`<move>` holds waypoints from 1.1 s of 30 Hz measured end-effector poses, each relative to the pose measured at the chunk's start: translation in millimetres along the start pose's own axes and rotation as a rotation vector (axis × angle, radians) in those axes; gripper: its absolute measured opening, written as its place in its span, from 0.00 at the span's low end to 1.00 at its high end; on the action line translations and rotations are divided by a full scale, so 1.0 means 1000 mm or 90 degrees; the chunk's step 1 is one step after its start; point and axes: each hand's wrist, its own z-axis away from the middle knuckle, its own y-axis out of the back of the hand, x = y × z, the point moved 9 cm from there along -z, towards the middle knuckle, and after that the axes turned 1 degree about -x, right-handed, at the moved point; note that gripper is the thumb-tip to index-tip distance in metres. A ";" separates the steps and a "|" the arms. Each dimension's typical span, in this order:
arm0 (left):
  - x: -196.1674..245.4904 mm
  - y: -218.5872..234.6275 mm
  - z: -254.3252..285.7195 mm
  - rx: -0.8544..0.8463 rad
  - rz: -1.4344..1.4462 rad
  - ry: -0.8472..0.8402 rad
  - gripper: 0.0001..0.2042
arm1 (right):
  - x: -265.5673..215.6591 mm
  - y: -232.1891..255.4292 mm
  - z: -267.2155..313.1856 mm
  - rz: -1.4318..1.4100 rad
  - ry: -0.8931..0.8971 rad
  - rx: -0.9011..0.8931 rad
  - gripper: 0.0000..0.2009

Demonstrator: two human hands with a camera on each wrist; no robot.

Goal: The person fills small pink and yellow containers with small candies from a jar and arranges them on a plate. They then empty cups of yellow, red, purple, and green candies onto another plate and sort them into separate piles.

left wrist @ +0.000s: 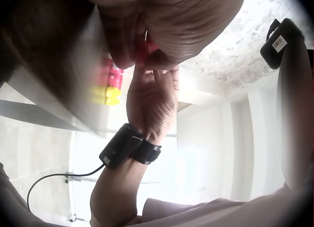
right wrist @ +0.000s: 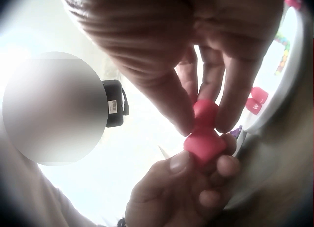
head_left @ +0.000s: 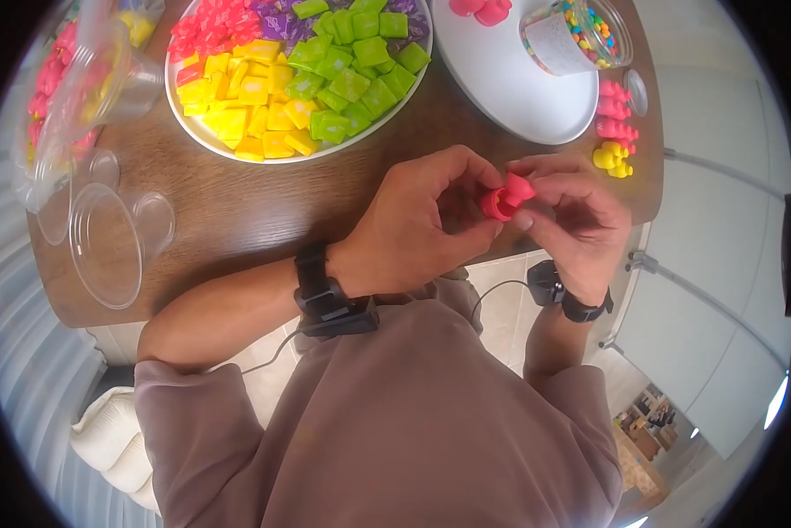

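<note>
In the head view, the left hand pinches a small pinkish-red hollow cup between thumb and fingers. Its open rim faces up, and something yellowish shows inside. Just above that rim, the right hand pinches a rounded pinkish-red top piece with thumb and fingertips. The right wrist view has the top piece directly against the wider lower part, with fingers of both hands around them. Fingers cover much of the red plastic in the left wrist view.
A white plate holds wrapped sweets sorted by colour. On another white plate stand a jar of colourful candies and pink pieces. Pink figures and a yellow one line the right edge. Clear containers lie left.
</note>
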 end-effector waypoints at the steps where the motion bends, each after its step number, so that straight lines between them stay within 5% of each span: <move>1: 0.000 0.000 0.000 0.000 0.001 0.001 0.16 | 0.000 0.001 0.000 0.001 -0.001 0.000 0.15; 3: 0.000 0.000 0.000 -0.007 0.008 0.015 0.16 | -0.009 -0.002 -0.002 0.094 0.076 -0.037 0.12; 13: 0.000 0.000 -0.001 -0.001 -0.001 0.006 0.16 | -0.024 -0.012 -0.003 0.159 0.098 -0.005 0.09; 19: -0.002 0.000 -0.001 -0.011 0.003 -0.005 0.15 | -0.023 -0.013 -0.003 0.230 0.119 -0.089 0.12; 33: -0.003 0.002 0.000 0.034 -0.050 0.016 0.19 | 0.003 -0.010 -0.011 0.302 -0.094 -0.134 0.11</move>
